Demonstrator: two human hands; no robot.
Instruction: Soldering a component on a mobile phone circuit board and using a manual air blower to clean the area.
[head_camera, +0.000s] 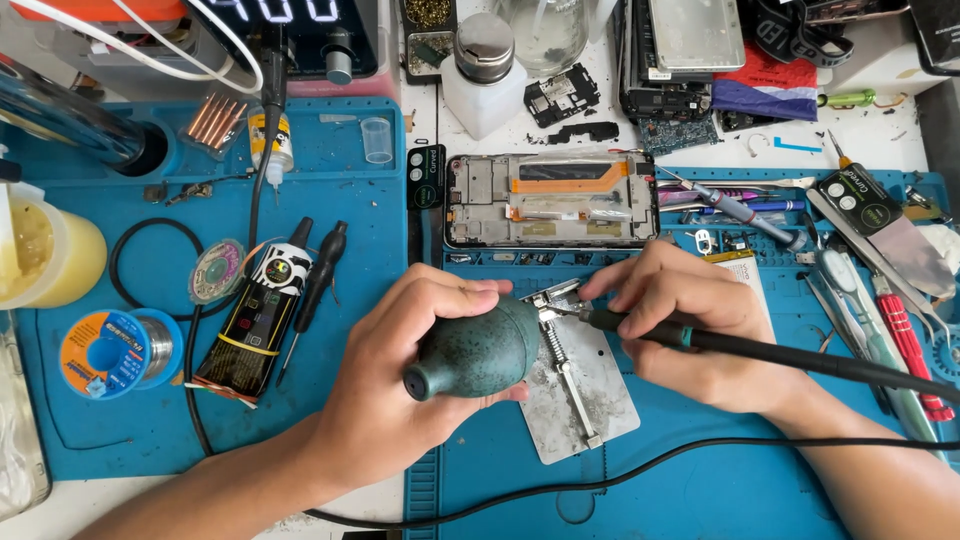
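My left hand (400, 385) grips a dark green rubber air blower bulb (470, 345), held just left of a small metal clamp holder (572, 385) on the blue mat. My right hand (685, 325) holds a black soldering iron (730, 345) like a pen, its tip resting at the top of the holder, where a small part (555, 300) is clamped. The iron's cable trails off to the right. An opened phone frame (550, 200) lies just beyond both hands.
Blue work mats (330, 190) cover the bench. At the left lie a solder spool (110, 352), a black glue tube (255, 315), a yellow jar (45, 250) and a flux tin (217, 270). Screwdrivers, tweezers and a red-handled tool (905, 335) crowd the right. A white dispenser bottle (483, 70) stands at the back.
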